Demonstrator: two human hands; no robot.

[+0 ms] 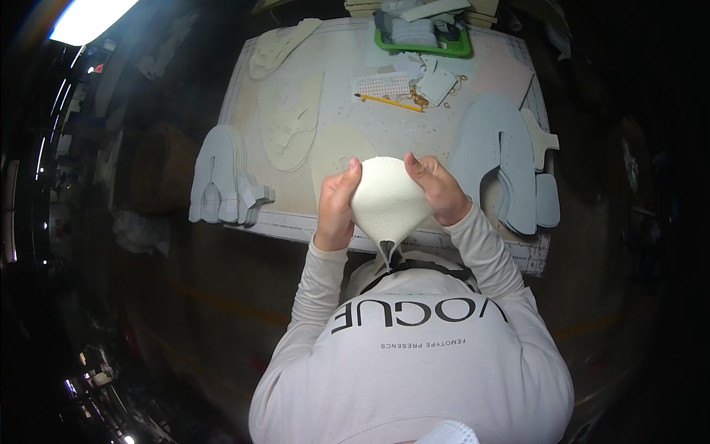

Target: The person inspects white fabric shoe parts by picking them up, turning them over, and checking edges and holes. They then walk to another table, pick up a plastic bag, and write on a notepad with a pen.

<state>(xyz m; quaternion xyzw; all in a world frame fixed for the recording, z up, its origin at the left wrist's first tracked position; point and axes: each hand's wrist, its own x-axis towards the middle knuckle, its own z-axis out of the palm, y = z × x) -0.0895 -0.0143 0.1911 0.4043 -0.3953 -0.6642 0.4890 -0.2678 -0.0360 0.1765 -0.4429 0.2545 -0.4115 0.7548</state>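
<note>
Both my hands grip a cream shoe upper piece (388, 189) at the table's near edge. It bulges upward between them and narrows below to a slit or opening toward my lap. My left hand (338, 207) pinches its left side, thumb up along the edge. On the right side my right hand (439, 189) holds it the same way, thumb raised. The fingers behind the piece are partly hidden. Just beyond it a flat cream piece (336, 148) lies on the table.
The white table (355, 52) carries cream pieces (285, 137) at left and a stack of grey-blue upper pieces (214, 166) at its left edge. More grey-blue uppers (484, 137) lie at right. Farther back are a yellow pencil (388, 102), a printed sheet (381, 83) and a green basket (458, 49).
</note>
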